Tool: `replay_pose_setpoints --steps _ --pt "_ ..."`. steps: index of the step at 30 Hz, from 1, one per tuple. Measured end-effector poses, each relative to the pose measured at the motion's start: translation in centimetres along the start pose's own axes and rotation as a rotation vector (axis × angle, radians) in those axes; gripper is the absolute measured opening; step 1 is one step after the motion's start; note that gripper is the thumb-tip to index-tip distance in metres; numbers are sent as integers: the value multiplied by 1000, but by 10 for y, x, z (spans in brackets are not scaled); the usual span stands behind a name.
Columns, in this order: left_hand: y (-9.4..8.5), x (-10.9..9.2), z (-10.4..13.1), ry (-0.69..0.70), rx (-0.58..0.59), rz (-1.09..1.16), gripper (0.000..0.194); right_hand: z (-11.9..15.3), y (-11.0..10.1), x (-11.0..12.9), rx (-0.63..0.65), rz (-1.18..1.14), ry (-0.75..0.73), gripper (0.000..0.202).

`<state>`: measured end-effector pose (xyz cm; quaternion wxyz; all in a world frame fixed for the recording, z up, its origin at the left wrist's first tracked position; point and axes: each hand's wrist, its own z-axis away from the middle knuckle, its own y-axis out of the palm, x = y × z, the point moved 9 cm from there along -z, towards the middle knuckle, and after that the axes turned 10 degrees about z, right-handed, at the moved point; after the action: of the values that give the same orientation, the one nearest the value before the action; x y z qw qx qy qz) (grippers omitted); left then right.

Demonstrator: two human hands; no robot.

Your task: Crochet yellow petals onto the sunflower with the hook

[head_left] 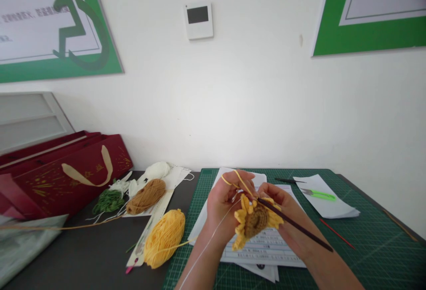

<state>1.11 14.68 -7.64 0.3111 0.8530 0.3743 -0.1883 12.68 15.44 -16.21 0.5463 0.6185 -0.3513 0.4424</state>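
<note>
- We are looking down on a green cutting mat (pixel 376 225), its far edge running along the white wall (pixel 249 103) and its left edge bordering the dark tabletop (pixel 106 259).
- To the right, we are seeing its grid stretching around a stack of white paper (pixel 333 209) bearing green-handled snips (pixel 321 195), with a red rod (pixel 337 233) lying nearer us.
- We are finding the left hand (pixel 221 201) grasping a crocheted flower (pixel 257 220), a yellow strand looping over its fingers, while the right hand (pixel 281 196) is gripping a dark crochet hook (pixel 299 227), its tip meeting the upper petals.
- The flower is hanging tilted between the hands, above printed sheets (pixel 282 252), and is showing a round brown centre edged with yellow petals.
- Just beside the mat's left edge, a ball of yellow yarn (pixel 165 239) is resting.
- At far left, a dark red gift bag (pixel 69 179) is leaning, its pale handle drooping; we are unable to tell its contents. Brown yarn (pixel 146 197), green yarn (pixel 108 201) and white yarn (pixel 158 170) are lying beside it.
</note>
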Motion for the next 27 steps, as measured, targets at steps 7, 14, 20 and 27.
replay_pose_setpoints --steps 7,14,20,27 --pt "-2 2 1 -16 -11 -30 34 2 -9 22 16 362 -153 42" --pt "4 1 4 -20 -42 -26 32 8 5 24 180 374 -179 46" --pt "3 5 4 -41 -26 -34 32 7 4 19 193 364 -154 44" --pt "0 7 6 -67 11 -86 12 5 1 20 229 410 -174 36"
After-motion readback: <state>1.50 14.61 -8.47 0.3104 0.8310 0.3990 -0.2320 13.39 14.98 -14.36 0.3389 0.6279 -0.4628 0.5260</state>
